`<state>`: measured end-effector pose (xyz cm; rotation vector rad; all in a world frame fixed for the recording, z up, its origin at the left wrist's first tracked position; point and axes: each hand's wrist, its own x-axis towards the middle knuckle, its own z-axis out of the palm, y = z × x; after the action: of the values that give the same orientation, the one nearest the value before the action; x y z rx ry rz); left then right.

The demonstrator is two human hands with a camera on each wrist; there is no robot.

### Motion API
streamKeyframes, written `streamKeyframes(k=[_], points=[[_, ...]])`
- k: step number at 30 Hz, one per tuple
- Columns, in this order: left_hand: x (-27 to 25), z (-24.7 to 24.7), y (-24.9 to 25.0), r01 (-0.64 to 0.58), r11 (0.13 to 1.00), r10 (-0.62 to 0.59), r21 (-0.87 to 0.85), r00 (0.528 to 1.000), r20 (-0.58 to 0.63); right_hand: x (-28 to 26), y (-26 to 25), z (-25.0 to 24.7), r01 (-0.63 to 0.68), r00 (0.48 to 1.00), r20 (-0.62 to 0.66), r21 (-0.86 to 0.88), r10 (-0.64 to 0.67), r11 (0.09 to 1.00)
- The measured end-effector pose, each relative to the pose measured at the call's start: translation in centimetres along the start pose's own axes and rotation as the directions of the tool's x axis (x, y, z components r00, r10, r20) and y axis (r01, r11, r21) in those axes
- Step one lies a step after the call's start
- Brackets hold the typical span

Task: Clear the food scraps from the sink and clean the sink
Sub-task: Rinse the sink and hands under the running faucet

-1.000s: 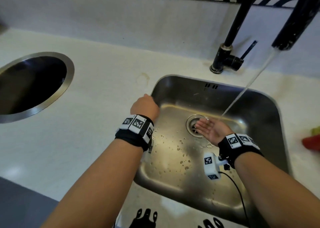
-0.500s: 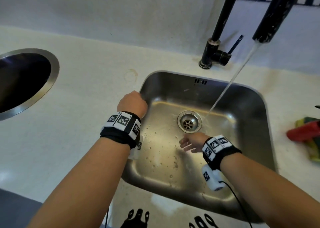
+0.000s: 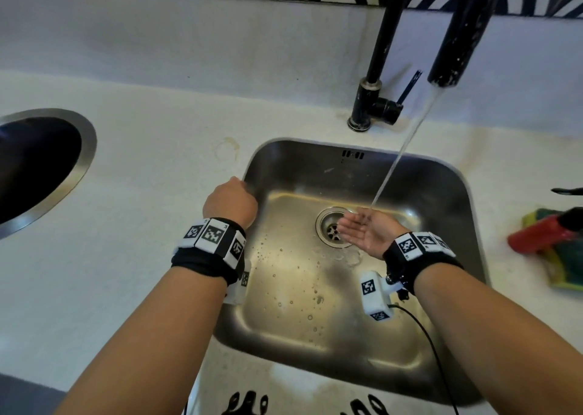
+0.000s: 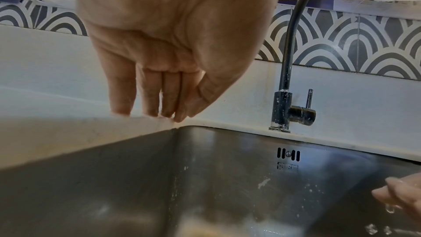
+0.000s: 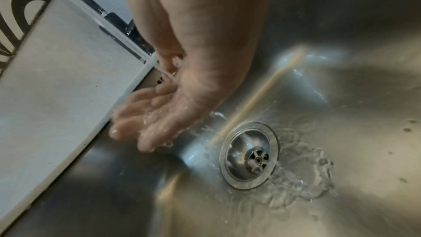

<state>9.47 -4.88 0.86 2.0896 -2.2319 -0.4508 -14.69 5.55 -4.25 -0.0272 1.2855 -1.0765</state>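
Note:
The steel sink (image 3: pixel 356 345) holds water drops and a bare drain (image 3: pixel 332 230); I see no scraps in it. Water runs from the black tap spout (image 3: pixel 454 36) in a slanting stream (image 3: pixel 400 156). My right hand (image 3: pixel 362 227) lies palm up and cupped under that stream, just right of the drain (image 5: pixel 249 154), with water spilling off the right hand (image 5: pixel 159 114). My left hand (image 3: pixel 232 201) rests with straight fingers on the counter at the sink's left rim; the left hand (image 4: pixel 159 86) holds nothing.
A round steel-rimmed opening (image 3: pixel 38 168) is set in the white counter at the far left. The tap base with its lever (image 3: pixel 375 105) stands behind the sink. A red object on a green-yellow sponge (image 3: pixel 549 241) lies on the counter to the right.
My right hand swept from under the stream down to below the drain, palm down, and is now back under the stream, palm up. The left hand stays on the rim.

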Motion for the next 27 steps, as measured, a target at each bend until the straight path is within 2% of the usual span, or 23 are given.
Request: streamKeyframes(k=[2, 3, 4, 5, 6, 7, 8, 9, 11, 13, 14, 15, 17, 18, 19, 21, 25, 27], points=[[0.0, 0.1, -0.1, -0.006, 1.000, 0.006, 0.008, 1.000, 0.002, -0.8, -0.3, 0.1, -0.029, 0.999, 0.040, -0.147, 0.035, 0.989], [0.0, 0.2, -0.2, -0.010, 1.000, 0.010, 0.015, 1.000, 0.002, -1.3, -0.4, 0.1, -0.063, 0.996, 0.047, -0.316, 0.082, 0.947], [0.0, 0.2, -0.2, -0.014, 1.000, 0.014, 0.018, 1.000, 0.006, -1.8, -0.2, 0.0, -0.109, 0.987, 0.040, -0.529, 0.153, 0.842], [0.0, 0.1, -0.1, -0.014, 1.000, 0.014, 0.015, 1.000, 0.014, -2.4, 0.1, 0.0, -0.153, 0.969, 0.019, -0.734, 0.246, 0.661], [0.0, 0.0, 0.1, -0.024, 1.000, 0.024, 0.008, 0.999, 0.025, -3.0, 0.7, -0.2, -0.178, 0.941, -0.021, -0.879, 0.337, 0.443], [0.0, -0.1, 0.4, -0.050, 0.999, 0.050, 0.002, 0.998, 0.038, -3.3, 1.5, -0.4, -0.180, 0.915, -0.069, -0.951, 0.397, 0.250], [-0.1, 0.0, 0.8, -0.099, 0.995, 0.099, -0.008, 0.994, 0.047, -3.6, 2.3, -0.7, -0.169, 0.904, -0.106, -0.979, 0.413, 0.118], [-0.1, 0.2, 1.3, -0.162, 0.986, 0.164, -0.024, 0.985, 0.060, -3.7, 2.9, -1.0, -0.157, 0.910, -0.122, -0.986, 0.396, 0.057], [-0.5, 0.8, 2.7, -0.263, 0.957, 0.275, -0.120, 0.955, 0.108, -4.1, 3.1, -1.3, -0.134, 0.943, -0.105, -0.988, 0.315, 0.074], [-1.1, 1.5, 4.7, -0.243, 0.910, 0.323, -0.335, 0.923, 0.211, -5.0, 1.8, -1.2, -0.112, 0.980, -0.079, -0.979, 0.184, 0.172], [-1.5, 1.9, 5.8, -0.167, 0.864, 0.335, -0.476, 0.895, 0.295, -5.6, 0.9, -1.2, -0.096, 0.992, -0.075, -0.971, 0.102, 0.217], [-2.0, 2.3, 6.9, -0.023, 0.787, 0.337, -0.617, 0.854, 0.397, -6.4, -0.1, -1.2, -0.070, 0.998, -0.068, -0.974, 0.018, 0.217], [-2.8, 3.1, 8.9, 0.313, 0.571, 0.353, -0.759, 0.741, 0.571, -8.0, -2.1, -1.9, -0.038, 0.987, -0.055, -0.993, -0.153, 0.114], [-3.0, 3.5, 9.6, 0.416, 0.482, 0.366, -0.771, 0.704, 0.608, -8.9, -3.0, -2.4, -0.041, 0.973, -0.054, -0.997, -0.224, 0.059], [-2.9, 4.0, 10.3, 0.474, 0.429, 0.376, -0.769, 0.680, 0.629, -9.9, -3.7, -3.0, -0.054, 0.961, -0.057, -0.998, -0.272, 0.018], [-2.8, 4.7, 11.5, 0.541, 0.365, 0.405, -0.758, 0.640, 0.653, -11.4, -4.9, -4.5, -0.069, 0.934, -0.048, -0.996, -0.354, -0.049], [-2.6, 5.9, 13.5, 0.644, 0.299, 0.403, -0.705, 0.584, 0.705, -13.0, -5.5, -7.9, -0.137, 0.853, -0.101, -0.990, -0.512, -0.033], [-2.7, 6.4, 14.3, 0.691, 0.277, 0.406, -0.668, 0.546, 0.733, -13.5, -5.0, -8.9, -0.210, 0.834, -0.152, -0.977, -0.530, -0.050]])
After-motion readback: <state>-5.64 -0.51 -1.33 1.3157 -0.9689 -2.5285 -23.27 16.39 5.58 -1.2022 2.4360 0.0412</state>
